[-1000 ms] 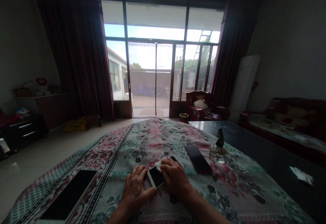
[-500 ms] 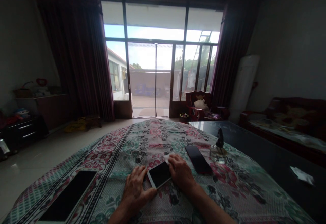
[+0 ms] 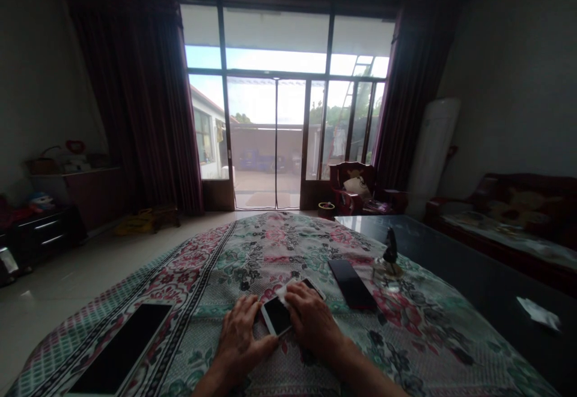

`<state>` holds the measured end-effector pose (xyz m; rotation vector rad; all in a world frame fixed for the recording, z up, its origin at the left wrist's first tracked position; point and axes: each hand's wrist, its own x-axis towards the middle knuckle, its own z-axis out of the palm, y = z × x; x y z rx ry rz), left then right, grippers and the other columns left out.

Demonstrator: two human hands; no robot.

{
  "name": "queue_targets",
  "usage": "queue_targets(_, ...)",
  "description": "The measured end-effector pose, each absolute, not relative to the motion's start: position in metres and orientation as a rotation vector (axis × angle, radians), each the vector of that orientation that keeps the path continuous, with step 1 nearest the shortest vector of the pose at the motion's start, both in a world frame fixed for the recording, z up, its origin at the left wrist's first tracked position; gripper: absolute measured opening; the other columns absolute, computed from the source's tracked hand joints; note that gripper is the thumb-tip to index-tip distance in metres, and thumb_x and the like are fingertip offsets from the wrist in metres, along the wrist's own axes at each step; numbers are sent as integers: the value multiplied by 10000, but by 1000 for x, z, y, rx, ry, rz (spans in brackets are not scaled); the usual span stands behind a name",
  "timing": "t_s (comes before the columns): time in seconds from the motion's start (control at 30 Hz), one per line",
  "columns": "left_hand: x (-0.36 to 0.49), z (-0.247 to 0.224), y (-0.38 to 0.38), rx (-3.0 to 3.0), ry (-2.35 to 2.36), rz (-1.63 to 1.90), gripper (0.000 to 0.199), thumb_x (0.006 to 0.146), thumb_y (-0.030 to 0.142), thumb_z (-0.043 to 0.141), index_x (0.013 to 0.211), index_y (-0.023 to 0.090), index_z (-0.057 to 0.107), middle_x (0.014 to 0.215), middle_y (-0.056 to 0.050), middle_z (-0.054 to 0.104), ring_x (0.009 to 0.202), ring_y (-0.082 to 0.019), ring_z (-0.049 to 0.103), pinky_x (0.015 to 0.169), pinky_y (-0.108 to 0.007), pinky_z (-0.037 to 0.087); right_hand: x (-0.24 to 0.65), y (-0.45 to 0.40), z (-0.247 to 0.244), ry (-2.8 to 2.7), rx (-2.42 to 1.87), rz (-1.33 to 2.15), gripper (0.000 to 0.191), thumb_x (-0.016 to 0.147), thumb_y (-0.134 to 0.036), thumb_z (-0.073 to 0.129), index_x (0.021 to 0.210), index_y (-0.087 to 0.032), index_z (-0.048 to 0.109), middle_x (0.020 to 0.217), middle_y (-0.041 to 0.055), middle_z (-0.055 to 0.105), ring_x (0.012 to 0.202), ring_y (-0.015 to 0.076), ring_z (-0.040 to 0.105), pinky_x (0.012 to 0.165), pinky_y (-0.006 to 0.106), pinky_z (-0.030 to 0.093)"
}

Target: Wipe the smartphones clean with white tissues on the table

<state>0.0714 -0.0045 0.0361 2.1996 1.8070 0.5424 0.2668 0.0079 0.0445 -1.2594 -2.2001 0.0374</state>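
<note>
A white smartphone (image 3: pixel 276 319) with a dark screen lies aslant on the flowered cloth in front of me. My left hand (image 3: pixel 241 329) grips its left end, with fingers at the far corner and thumb at the near one. Across the middle of the screen lies my right hand (image 3: pixel 312 317), its bent fingers pressing a white tissue (image 3: pixel 282 292) against the glass. The phone's far right end shows beyond those fingers. To the right rests a black phone (image 3: pixel 351 284), and past it stands a clear spray bottle (image 3: pixel 390 258) with a black nozzle.
A larger white-framed device (image 3: pixel 121 349) lies at the left on the tablecloth (image 3: pixel 202 313). Right of the cloth is a dark glossy tabletop (image 3: pixel 469 270) with a crumpled white packet (image 3: pixel 538 313). A wooden armchair (image 3: pixel 354 183) stands by the glass doors.
My right hand has slid left along the phone with the tissue, uncovering the phone's right end. My left hand has stayed at the left end.
</note>
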Motion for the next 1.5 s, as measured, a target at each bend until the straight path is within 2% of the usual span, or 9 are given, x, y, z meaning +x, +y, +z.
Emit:
queue_targets(0.3, 72, 38, -4, 2186, 1810, 515, 708, 670, 430, 575, 1319, 152, 525, 1478, -97, 423, 1409, -296, 280, 1135, -443, 229, 267, 10, 48, -2178, -1270, 62, 266, 887, -147, 429, 1033, -220, 638, 1152, 48, 630, 1130, 189, 521, 991, 324, 372)
queue_targets(0.6, 72, 39, -5, 2180, 1812, 501, 704, 673, 427, 582, 1322, 163, 519, 1486, -91, 412, 1415, -297, 266, 1139, -446, 229, 271, 14, 46, -2144, -1296, 61, 260, 881, -145, 443, 1036, -228, 633, 1178, 39, 628, 1160, 191, 515, 1013, 317, 359)
queue_targets(1.5, 72, 44, -6, 2174, 1779, 500, 738, 675, 473, 574, 1330, 140, 513, 1489, -110, 402, 1417, -311, 251, 1140, -448, 212, 271, 19, 42, -2144, -1414, 71, 305, 898, -201, 430, 1116, -201, 644, 1304, 67, 581, 1265, 230, 459, 1096, 388, 296)
